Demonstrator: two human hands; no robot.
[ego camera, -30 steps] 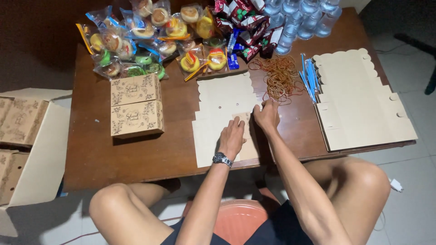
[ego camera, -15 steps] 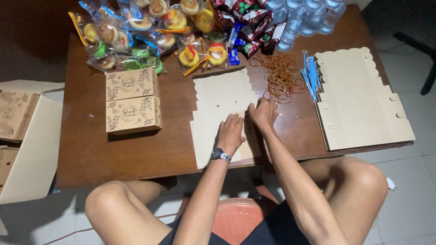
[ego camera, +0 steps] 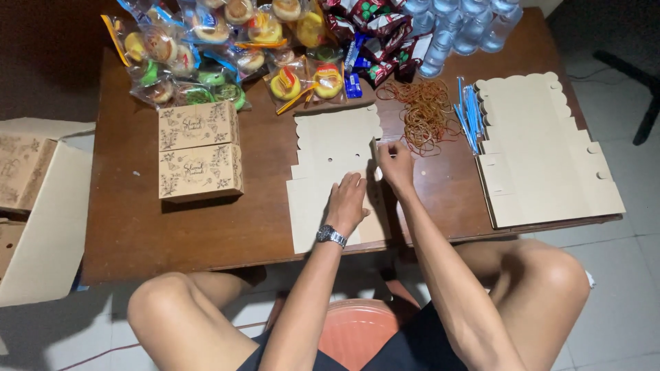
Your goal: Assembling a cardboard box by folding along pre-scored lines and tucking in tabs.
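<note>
A flat, unfolded brown cardboard box blank (ego camera: 330, 148) with a scalloped far edge lies on the wooden table (ego camera: 137, 227) in front of me. My left hand (ego camera: 348, 200), with a wristwatch on the wrist, presses flat on the blank's middle. At the blank's right edge my right hand (ego camera: 396, 163) pinches a side flap and lifts it upright. Two folded printed brown boxes (ego camera: 199, 151) stand side by side to the left of the blank.
A stack of flat box blanks (ego camera: 543, 151) lies at the right. Rubber bands (ego camera: 425, 113), blue straws (ego camera: 470, 117), wrapped snacks (ego camera: 227, 48) and water bottles (ego camera: 460, 27) fill the far edge. An open carton (ego camera: 34, 213) sits left of the table.
My right hand has moved up along the blank's right edge and raised the side flap. The left hand stays pressed on the blank. The view has shifted slightly.
</note>
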